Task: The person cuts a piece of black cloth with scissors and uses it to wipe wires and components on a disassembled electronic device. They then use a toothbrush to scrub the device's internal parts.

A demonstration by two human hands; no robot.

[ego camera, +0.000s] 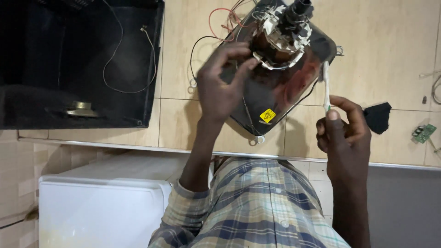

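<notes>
Item 1, upper centre of the frame: dark glass picture tube [280, 92], funnel-shaped, glossy, lying face-down on the beige tiled floor [390, 41] with its narrow neck pointing up toward the camera. A pale plastic yoke with copper windings [280, 36] rings the neck; a small yellow diamond-shaped sticker [267, 115] sits on the lower slope; metal mounting lugs show at the corners. Face-down seems the steady way to rest it, leaving the back open to reach.

Item 2: left hand [220, 87], centre of the frame, fingers spread and curled against the tube's left slope and the yoke rim, bracing rather than fully closing round anything.

Item 3: right hand [344, 133], right of centre, clenched round the handle of a slim white plastic toothbrush [325, 87], held upright with its bristle end just beside the tube's right edge; whether the bristles touch cannot be told.

Item 4, upper left: empty black plastic television casing [78, 64], matt, with a thin loose wire and a round metal speaker inside.

Item 5: red and black wires [216, 27] trailing from the tube's upper left.

Item 6, right edge: small green circuit board [423, 133]; beside the right hand, a crumpled black cloth [377, 117].

Item 7, lower left: white smooth-topped box-shaped appliance [101, 206].
</notes>
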